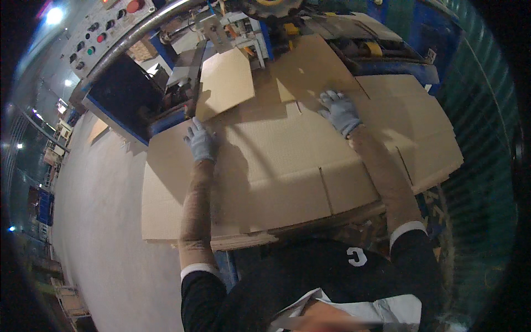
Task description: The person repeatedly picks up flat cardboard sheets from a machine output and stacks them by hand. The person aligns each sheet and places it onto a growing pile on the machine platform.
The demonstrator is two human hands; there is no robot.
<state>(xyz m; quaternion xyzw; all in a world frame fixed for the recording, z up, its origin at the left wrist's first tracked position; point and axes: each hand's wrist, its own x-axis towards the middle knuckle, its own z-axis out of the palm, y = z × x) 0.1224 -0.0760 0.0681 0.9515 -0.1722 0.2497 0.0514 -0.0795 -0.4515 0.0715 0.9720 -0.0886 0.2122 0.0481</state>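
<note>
A stack of flat brown cardboard sheets [271, 160], with slots cut in their edges, lies in front of me. My left hand [200, 141], in a grey glove, rests near the stack's far left part with its fingers apart. My right hand [339, 113], gloved alike, lies farther right by the near edge of a darker, shaded cardboard sheet [315, 66]; its fingers are stretched out. Whether it presses on that sheet or the stack, I cannot tell. Between and beyond my hands, a lighter cardboard piece [228, 80] reaches into the machine [243, 36].
A control panel [102, 39] with coloured buttons sits at the upper left, beside a metal bar [135, 39]. Blue machine frames [124, 97] stand on the left and far right. A green ridged wall [487, 182] runs along the right; grey floor [110, 221] stretches left.
</note>
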